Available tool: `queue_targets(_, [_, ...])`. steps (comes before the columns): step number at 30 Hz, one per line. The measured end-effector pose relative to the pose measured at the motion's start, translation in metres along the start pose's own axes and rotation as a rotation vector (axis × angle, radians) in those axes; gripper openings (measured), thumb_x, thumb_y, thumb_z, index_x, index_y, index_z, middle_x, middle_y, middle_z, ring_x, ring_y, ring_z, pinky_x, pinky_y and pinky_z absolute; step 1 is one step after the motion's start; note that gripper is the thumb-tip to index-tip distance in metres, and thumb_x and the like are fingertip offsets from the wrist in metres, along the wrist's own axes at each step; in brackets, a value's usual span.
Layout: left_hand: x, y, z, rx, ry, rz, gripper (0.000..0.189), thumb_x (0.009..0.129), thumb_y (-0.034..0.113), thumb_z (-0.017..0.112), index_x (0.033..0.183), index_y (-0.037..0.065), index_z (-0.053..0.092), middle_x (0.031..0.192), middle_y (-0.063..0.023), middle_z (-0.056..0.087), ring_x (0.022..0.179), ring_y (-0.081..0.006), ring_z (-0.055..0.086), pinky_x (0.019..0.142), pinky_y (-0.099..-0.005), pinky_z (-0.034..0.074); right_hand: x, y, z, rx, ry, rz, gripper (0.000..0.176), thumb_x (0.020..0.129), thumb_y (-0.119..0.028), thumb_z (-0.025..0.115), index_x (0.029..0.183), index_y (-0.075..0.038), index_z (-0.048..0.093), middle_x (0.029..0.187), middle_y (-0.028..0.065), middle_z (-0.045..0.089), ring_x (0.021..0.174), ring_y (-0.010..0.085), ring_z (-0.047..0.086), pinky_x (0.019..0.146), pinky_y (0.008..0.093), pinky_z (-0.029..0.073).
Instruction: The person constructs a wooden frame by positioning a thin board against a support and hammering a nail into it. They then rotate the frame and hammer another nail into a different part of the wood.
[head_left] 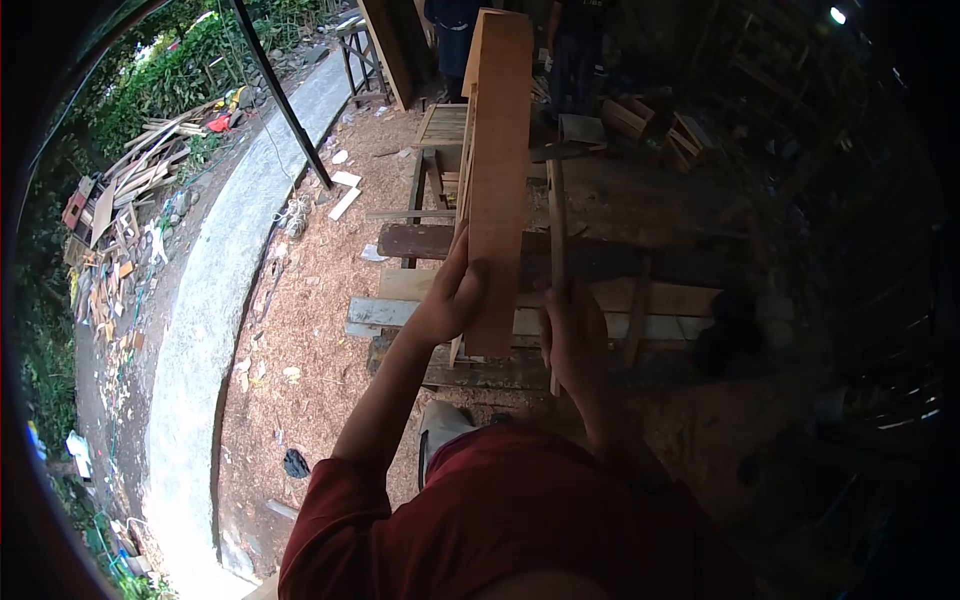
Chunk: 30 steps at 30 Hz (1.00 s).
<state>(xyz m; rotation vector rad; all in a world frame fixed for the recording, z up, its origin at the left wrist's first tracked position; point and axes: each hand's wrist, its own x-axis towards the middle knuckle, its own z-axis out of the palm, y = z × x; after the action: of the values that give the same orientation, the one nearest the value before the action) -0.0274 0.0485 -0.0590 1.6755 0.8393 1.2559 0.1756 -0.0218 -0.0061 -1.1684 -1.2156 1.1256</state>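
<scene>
In front of me a long reddish-brown wooden piece point(500, 180) stands upright, its broad smooth face toward me. Thinner wooden parts show along its left edge. My left hand point(457, 300) grips it low on the left side, thumb against the face and fingers behind, partly hidden. Just to the right, my right hand point(575, 325) is wrapped round the pale handle of a hammer point(557, 215), whose dark head lies at the upper end. The handle's lower end sticks out below the hand. Hammer and wooden piece are apart.
A low bench of planks point(400, 312) lies beneath my hands. Wood shavings point(310, 330) cover the ground. A concrete path point(215, 290) curves at left, beside a scrap wood pile point(150, 165). A dark pole point(280, 95) slants nearby. Two people point(575, 50) stand beyond.
</scene>
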Motion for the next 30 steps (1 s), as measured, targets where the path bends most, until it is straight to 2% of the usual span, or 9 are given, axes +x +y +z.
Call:
queue_targets(2, [0.003, 0.009, 0.003, 0.009, -0.004, -0.017, 0.059, 0.106, 0.014, 0.042, 0.158, -0.007, 0.023, 0.166, -0.0239, 0.025, 0.156, -0.0342, 0.022, 0.125, -0.0395, 0.019, -0.019, -0.019, -0.021, -0.044, -0.104, 0.095, 0.024, 0.106, -0.023, 0.054, 0.115, -0.002, 0.059, 0.074, 0.0011, 0.054, 0.066, 0.0092, 0.052, 0.06, 0.0296, 0.043])
queue_targets(9, [0.0, 0.027, 0.007, 0.004, 0.032, -0.034, 0.057, 0.105, 0.011, 0.04, 0.157, -0.007, 0.026, 0.162, -0.0233, 0.031, 0.154, -0.033, 0.027, 0.124, -0.0385, 0.022, -0.064, -0.011, -0.052, -0.269, -0.268, -0.052, 0.044, 0.104, -0.013, 0.051, 0.147, -0.003, 0.048, 0.079, 0.0045, 0.057, 0.066, 0.0098, 0.052, 0.062, 0.03, 0.046])
queue_targets(11, [0.003, 0.027, 0.007, -0.058, 0.026, -0.06, 0.056, 0.104, 0.01, 0.04, 0.156, -0.006, 0.027, 0.16, -0.0225, 0.033, 0.152, -0.0317, 0.03, 0.123, -0.0379, 0.024, -0.072, -0.012, -0.055, -0.273, -0.348, 0.001, 0.051, 0.103, -0.011, 0.052, 0.153, -0.004, 0.043, 0.1, 0.0134, 0.068, 0.081, 0.0184, 0.066, 0.075, 0.0332, 0.053])
queue_targets(12, [0.003, 0.025, 0.005, -0.057, 0.024, -0.064, 0.056, 0.104, 0.01, 0.04, 0.156, -0.006, 0.027, 0.16, -0.0225, 0.033, 0.152, -0.0317, 0.03, 0.123, -0.0379, 0.024, -0.074, -0.007, -0.055, -0.27, -0.348, 0.004, 0.051, 0.103, -0.011, 0.052, 0.153, -0.004, 0.043, 0.1, 0.0134, 0.068, 0.081, 0.0184, 0.066, 0.075, 0.0332, 0.053])
queue_targets(14, [0.001, 0.019, 0.001, -0.011, -0.013, -0.051, 0.057, 0.104, 0.01, 0.041, 0.157, -0.006, 0.026, 0.162, -0.0223, 0.031, 0.153, -0.0308, 0.028, 0.123, -0.0375, 0.024, -0.079, 0.003, -0.053, -0.332, -0.326, -0.147, 0.056, 0.103, -0.009, 0.051, 0.157, -0.005, 0.038, 0.129, 0.0241, 0.065, 0.109, 0.0312, 0.07, 0.092, 0.0371, 0.053])
queue_targets(15, [0.001, 0.018, 0.0, -0.01, -0.021, -0.055, 0.057, 0.104, 0.01, 0.041, 0.157, -0.006, 0.026, 0.162, -0.0223, 0.031, 0.153, -0.0308, 0.028, 0.123, -0.0375, 0.024, -0.082, 0.003, -0.051, -0.328, -0.32, -0.143, 0.056, 0.103, -0.009, 0.051, 0.157, -0.005, 0.038, 0.129, 0.0241, 0.065, 0.109, 0.0312, 0.07, 0.092, 0.0371, 0.053])
queue_targets(17, [0.003, 0.017, 0.001, -0.009, -0.03, -0.07, 0.058, 0.104, 0.009, 0.041, 0.158, -0.006, 0.025, 0.164, -0.0222, 0.029, 0.154, -0.0301, 0.026, 0.123, -0.037, 0.024, -0.085, -0.001, -0.05, -0.289, -0.325, -0.09, 0.058, 0.103, -0.008, 0.05, 0.159, -0.006, 0.035, 0.145, 0.0281, 0.055, 0.129, 0.038, 0.061, 0.102, 0.0396, 0.049])
queue_targets(26, [0.005, 0.013, 0.008, 0.011, -0.039, 0.012, 0.058, 0.107, 0.01, 0.04, 0.159, -0.007, 0.021, 0.166, -0.0229, 0.025, 0.155, -0.0306, 0.024, 0.123, -0.0373, 0.023, -0.096, -0.012, -0.045, -0.42, -0.255, -0.119, 0.059, 0.102, -0.007, 0.05, 0.16, -0.008, 0.035, 0.129, 0.0252, 0.065, 0.098, 0.0301, 0.071, 0.087, 0.0371, 0.054])
queue_targets(30, [0.004, 0.009, 0.003, -0.01, -0.033, -0.013, 0.059, 0.107, 0.01, 0.04, 0.159, -0.008, 0.02, 0.166, -0.0235, 0.024, 0.155, -0.0311, 0.024, 0.123, -0.0374, 0.023, -0.099, -0.02, -0.043, -0.423, -0.283, -0.008, 0.059, 0.103, -0.007, 0.05, 0.16, -0.009, 0.035, 0.129, 0.0241, 0.065, 0.096, 0.0266, 0.071, 0.086, 0.0356, 0.054])
